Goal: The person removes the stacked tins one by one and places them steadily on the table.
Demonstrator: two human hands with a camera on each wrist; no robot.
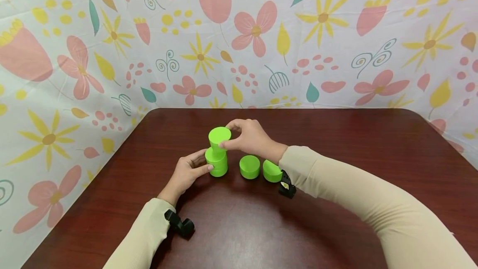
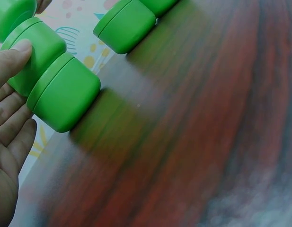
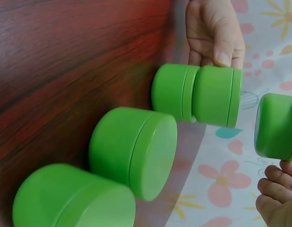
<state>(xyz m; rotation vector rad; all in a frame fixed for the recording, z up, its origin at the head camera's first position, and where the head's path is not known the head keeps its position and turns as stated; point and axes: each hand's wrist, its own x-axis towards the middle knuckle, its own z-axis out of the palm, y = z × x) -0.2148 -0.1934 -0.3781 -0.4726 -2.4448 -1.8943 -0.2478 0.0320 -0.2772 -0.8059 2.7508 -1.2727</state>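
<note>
Two lidded green jars stand stacked: a lower jar (image 3: 172,92) on the table and an upper jar (image 3: 214,97) on its lid. My left hand (image 1: 184,173) grips the stack from the left, thumb on the upper jar's near side and fingers behind. Over the stack, my right hand (image 1: 252,138) pinches a third green jar (image 1: 219,136) between thumb and fingers. In the right wrist view, a narrow gap separates this jar's base from the upper jar's lid.
Right of the stack, two more green jars stand on the table, a nearer one (image 1: 249,167) and another (image 1: 271,171) partly behind the right sleeve. The dark wooden table (image 1: 239,223) meets a flower-printed cloth (image 1: 261,74) behind and at left.
</note>
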